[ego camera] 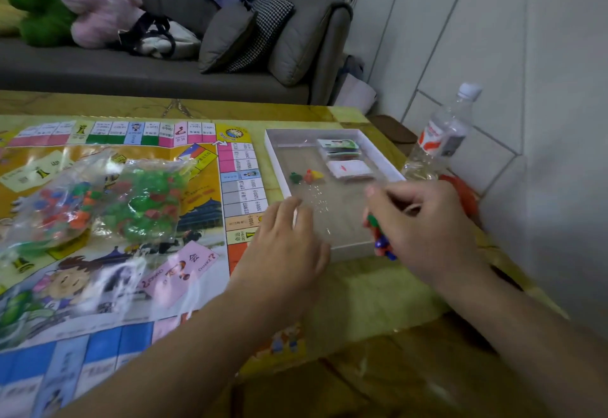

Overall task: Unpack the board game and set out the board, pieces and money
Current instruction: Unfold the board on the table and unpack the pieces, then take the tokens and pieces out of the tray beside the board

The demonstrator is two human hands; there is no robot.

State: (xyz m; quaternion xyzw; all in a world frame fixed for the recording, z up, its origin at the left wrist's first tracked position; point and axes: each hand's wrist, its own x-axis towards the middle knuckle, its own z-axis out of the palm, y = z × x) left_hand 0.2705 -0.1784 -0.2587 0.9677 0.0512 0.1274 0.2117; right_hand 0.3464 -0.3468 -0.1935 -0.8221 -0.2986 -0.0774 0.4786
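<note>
Board [204, 187] laid flat on table [355, 295], left half of frame. Two bags of pieces [108, 200] placed on board, centre left. Box tray [279, 167] set right of board; card packs [345, 160] and loose tokens [306, 176] inside. Bottle [441, 134] stood right of tray.

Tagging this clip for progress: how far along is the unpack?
Done: the board lies unfolded on the table, two sealed bags of pieces on it. In hand: right hand grips small coloured pieces; left hand rests on the box tray. Left: wrapped card stacks and three pieces remain inside.
</note>
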